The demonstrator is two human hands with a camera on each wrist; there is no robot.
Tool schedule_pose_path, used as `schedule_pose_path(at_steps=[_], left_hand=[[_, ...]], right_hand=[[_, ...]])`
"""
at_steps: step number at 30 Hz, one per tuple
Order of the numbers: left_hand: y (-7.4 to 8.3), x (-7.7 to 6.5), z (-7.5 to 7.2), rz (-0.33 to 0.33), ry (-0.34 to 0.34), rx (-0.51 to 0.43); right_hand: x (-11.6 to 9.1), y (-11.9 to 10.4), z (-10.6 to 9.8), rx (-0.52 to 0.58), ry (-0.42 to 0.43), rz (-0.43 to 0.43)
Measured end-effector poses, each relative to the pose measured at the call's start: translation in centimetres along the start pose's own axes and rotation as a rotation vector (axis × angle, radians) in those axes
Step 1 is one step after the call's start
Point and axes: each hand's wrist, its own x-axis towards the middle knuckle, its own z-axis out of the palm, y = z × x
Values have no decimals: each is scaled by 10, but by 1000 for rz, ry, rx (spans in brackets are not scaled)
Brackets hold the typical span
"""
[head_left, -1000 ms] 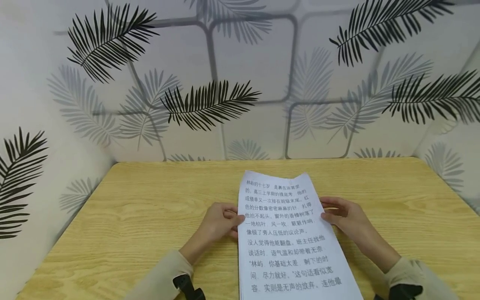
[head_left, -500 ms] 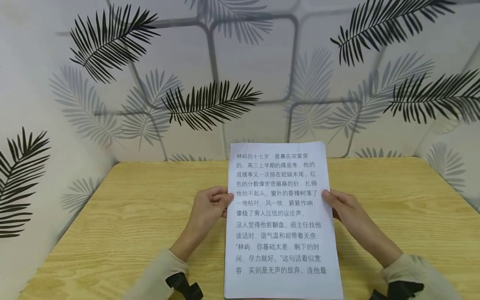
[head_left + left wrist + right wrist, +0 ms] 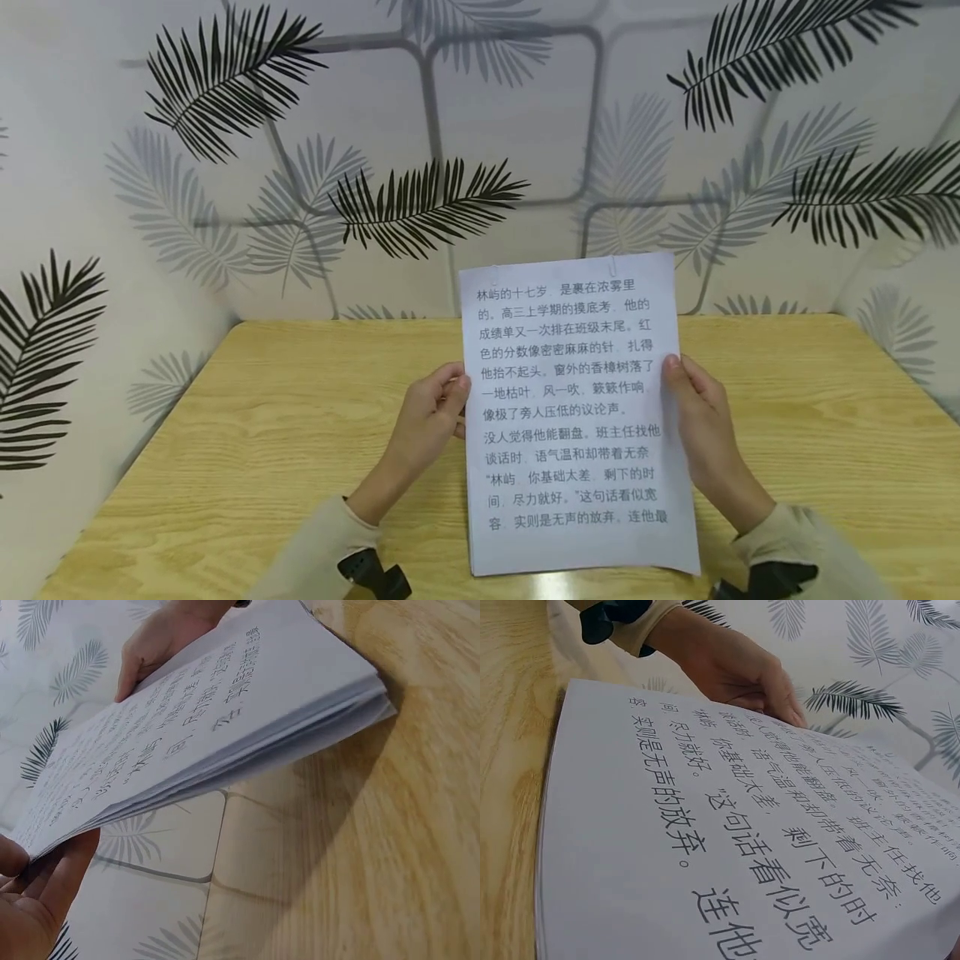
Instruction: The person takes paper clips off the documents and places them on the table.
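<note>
Several white sheets printed with Chinese text form a stack of paper (image 3: 570, 550), raised and tilted toward me in the head view. My left hand (image 3: 429, 417) pinches its left edge, thumb on the front and fingers behind. On the opposite edge my right hand (image 3: 707, 425) grips the sheets, its thumb lying on the printed face and most of its fingers hidden behind. Two paper clips seem to sit along the top edge, the clearer being the right paper clip (image 3: 612, 267). From the left wrist view, the sheets' lower edges spread slightly apart.
Beneath the paper lies a wood-grain table (image 3: 262, 433). A wall (image 3: 517, 125) with a leaf pattern rises behind it and along its left side. Black straps (image 3: 371, 573) circle both wrists over beige sleeves.
The stack has been lifted up and away from the table, and its bottom edge has come into view. Its bent top has straightened, and both hands have risen with it.
</note>
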Motion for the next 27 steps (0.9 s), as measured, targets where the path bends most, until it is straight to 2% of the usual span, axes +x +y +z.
schedule_pose_path(at_steps=[2, 7, 10, 16, 19, 22, 24, 27], left_hand=[[1, 0, -1, 15, -4, 28], [3, 1, -6, 26, 55, 70], [4, 3, -12, -3, 80, 40], [1, 5, -19, -110, 104, -61], [0, 4, -19, -128, 134, -83], [-2, 2, -16, -115, 145, -93], [-4, 0, -15, -101, 129, -91], [-3, 1, -15, -73, 57, -72]], right_hand=[[-1, 1, 1, 28, 3, 2], [-1, 0, 5, 36, -15, 5], [0, -2, 5, -12, -58, -35], [10, -17, 0, -108, -131, -140], [21, -32, 0, -173, -78, -209], [33, -47, 1, -235, -6, -287], [38, -55, 3, -268, 42, -315], [44, -65, 6, -303, 96, -342]])
